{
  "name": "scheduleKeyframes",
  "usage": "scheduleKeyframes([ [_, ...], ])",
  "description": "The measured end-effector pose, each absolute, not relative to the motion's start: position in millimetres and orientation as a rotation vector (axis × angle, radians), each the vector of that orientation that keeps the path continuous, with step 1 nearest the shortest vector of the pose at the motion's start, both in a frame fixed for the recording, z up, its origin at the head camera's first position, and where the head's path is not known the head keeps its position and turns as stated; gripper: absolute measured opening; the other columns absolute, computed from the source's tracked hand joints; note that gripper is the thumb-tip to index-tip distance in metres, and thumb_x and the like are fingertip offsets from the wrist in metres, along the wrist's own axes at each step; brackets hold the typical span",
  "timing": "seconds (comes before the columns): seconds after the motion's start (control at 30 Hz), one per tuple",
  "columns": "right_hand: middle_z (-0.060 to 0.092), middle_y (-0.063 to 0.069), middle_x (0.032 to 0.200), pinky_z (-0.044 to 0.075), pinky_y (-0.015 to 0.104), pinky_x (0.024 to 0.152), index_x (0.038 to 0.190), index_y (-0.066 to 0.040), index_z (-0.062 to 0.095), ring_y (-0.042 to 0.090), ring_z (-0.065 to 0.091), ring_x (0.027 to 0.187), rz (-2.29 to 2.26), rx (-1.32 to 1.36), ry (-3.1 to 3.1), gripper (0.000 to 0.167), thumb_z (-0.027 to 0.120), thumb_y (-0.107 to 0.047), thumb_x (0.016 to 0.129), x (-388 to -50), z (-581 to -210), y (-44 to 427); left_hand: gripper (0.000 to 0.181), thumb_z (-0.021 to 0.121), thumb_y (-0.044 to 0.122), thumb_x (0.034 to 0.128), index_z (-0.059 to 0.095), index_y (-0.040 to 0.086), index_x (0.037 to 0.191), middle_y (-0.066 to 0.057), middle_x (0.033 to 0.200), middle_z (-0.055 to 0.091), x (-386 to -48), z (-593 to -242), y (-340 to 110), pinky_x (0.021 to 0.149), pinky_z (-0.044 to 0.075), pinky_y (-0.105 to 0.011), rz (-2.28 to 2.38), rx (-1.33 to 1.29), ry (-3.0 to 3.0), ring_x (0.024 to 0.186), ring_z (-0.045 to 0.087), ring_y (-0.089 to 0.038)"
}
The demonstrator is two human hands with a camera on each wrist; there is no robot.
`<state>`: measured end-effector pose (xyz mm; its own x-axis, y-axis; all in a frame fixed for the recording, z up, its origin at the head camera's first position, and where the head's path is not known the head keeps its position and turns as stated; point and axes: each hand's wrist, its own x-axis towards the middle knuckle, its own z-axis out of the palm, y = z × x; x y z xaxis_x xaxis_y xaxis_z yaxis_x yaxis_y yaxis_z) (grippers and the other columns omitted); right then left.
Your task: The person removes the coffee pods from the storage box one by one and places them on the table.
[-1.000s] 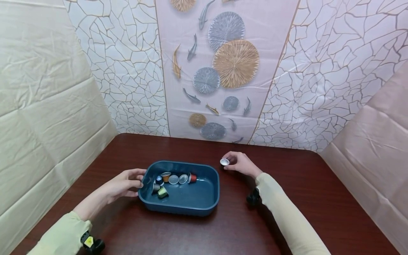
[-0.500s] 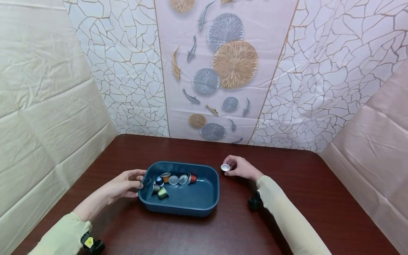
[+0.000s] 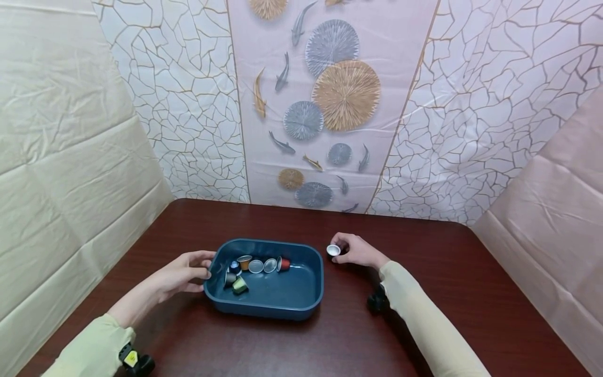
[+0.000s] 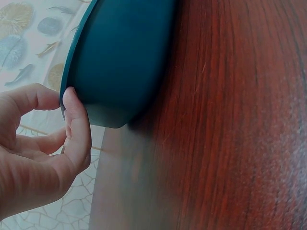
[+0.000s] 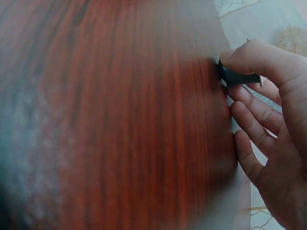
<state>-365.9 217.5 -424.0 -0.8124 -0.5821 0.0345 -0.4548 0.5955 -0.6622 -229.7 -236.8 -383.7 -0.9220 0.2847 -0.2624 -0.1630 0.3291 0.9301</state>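
A blue plastic bin stands on the table with several coffee capsules inside. Among these are a red capsule, an orange capsule and a green capsule, gathered mostly toward the left. My left hand grips the bin's left rim between bent fingers; the left wrist view shows the rim at the fingertips. To the right of the bin, my right hand pinches a dark coffee capsule low at the tabletop. Its pale lid faces up toward the head camera.
The dark red-brown table reaches back to a patterned cloth backdrop. Cloth panels stand along both sides. A black wrist camera hangs beneath the right wrist.
My right hand has lowered slightly toward the near side with the coffee capsule, then nearly stopped. The left hand and the bin have stayed in place.
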Motion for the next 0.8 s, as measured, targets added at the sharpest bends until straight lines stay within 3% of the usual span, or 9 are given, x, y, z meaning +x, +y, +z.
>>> scheduleKeyframes([
  [0.23,0.068,0.016,0.103,0.050,0.035,0.083,0.109,-0.003,0.062,0.031,0.061,0.095,-1.044,-0.870,2.620,0.031,0.077,-0.011,0.084,-363.0,-420.8,215.7,0.060,0.054,0.009,0.0962,0.031,-0.001,0.151,-0.023,0.131,0.046,-229.2,-382.5,-236.3,0.080,0.060,-0.031,1.616,0.104,2.217,0.099,0.061,-0.022],
  [0.47,0.069,0.006,0.100,0.051,0.031,0.085,0.107,-0.012,0.063,0.017,0.060,0.092,-1.035,-0.872,2.637,0.030,0.079,-0.018,0.082,-366.3,-424.4,218.7,0.060,0.054,0.009,0.0961,0.031,-0.001,0.151,-0.024,0.132,0.046,-229.4,-382.4,-236.2,0.080,0.060,-0.032,1.617,0.096,2.221,0.099,0.062,-0.021],
  [0.8,0.066,0.005,0.114,0.049,0.039,0.094,0.129,-0.016,0.060,0.018,0.059,0.103,-0.993,-0.841,2.654,0.054,0.081,-0.030,0.082,-367.0,-426.2,219.1,0.061,0.055,0.009,0.0956,0.031,-0.001,0.151,-0.022,0.130,0.047,-229.8,-383.6,-236.4,0.078,0.060,-0.030,1.627,0.091,2.214,0.097,0.062,-0.021],
])
